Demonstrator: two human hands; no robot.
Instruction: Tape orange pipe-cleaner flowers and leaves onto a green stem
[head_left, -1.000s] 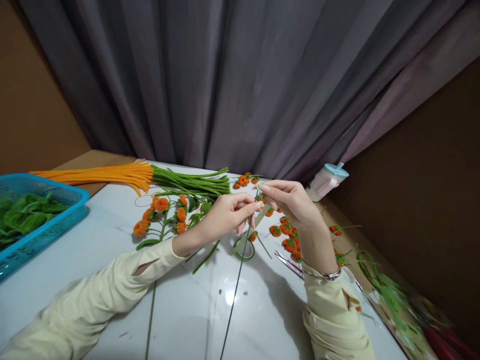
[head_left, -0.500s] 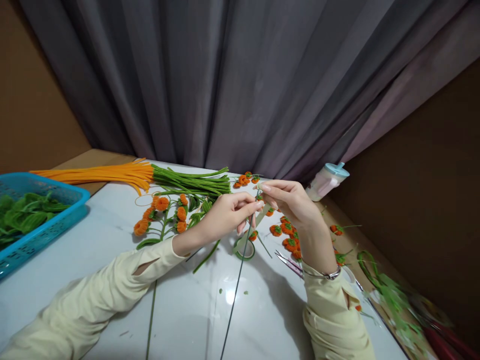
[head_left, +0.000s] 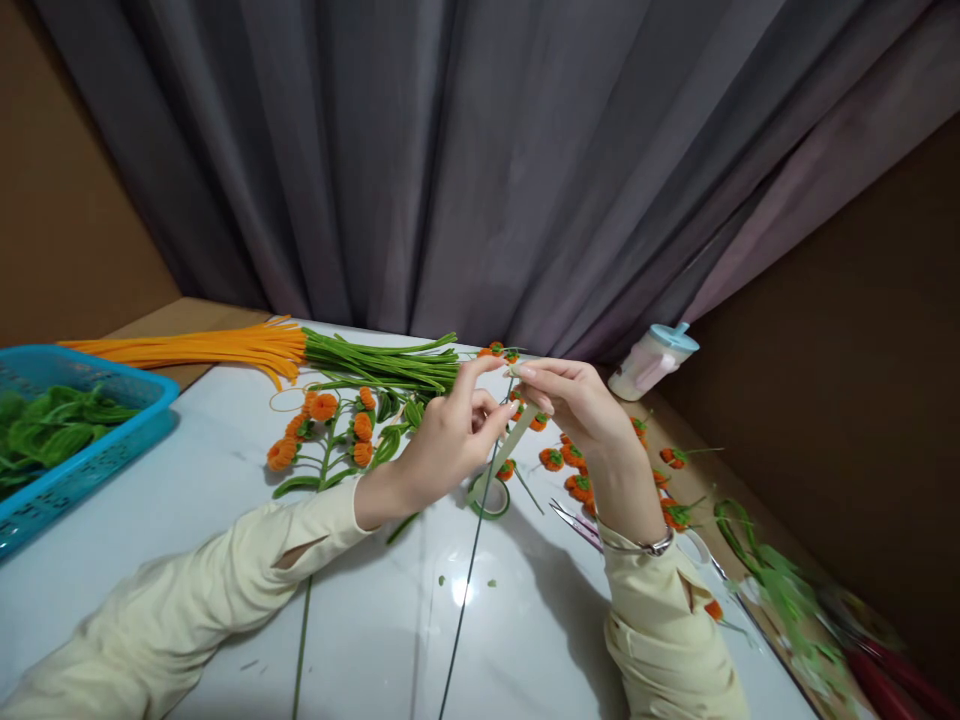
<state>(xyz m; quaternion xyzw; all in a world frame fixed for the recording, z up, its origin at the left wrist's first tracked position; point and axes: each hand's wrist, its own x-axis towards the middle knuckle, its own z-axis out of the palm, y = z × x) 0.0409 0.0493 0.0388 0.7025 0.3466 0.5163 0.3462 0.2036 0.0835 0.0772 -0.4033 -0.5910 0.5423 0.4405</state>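
A long thin dark green wire stem (head_left: 466, 590) slants up from the near table edge to both hands. My left hand (head_left: 442, 450) is closed about its upper part, the thumb against the wire and the index finger stretched to the tip. At that tip my right hand (head_left: 592, 405) pinches the end of a pale green floral tape (head_left: 516, 440) between thumb and fingers. The tape runs down, taut, to its roll (head_left: 491, 497) on the table under the hands. Exactly how the tape meets the wire is hidden by the fingertips.
Orange pipe-cleaner flowers (head_left: 577, 487) and scissors (head_left: 576, 522) lie at the right. A finished flower spray (head_left: 326, 440), green pipe cleaners (head_left: 382, 362) and orange ones (head_left: 187, 348) lie left. A blue basket (head_left: 161, 400) holds green leaves. A lidded cup (head_left: 652, 362) stands at the back right.
My left index finger has lifted from the wire's upper part to its tip, opening a gap from the thumb. My right hand keeps its pinch, barely shifted.
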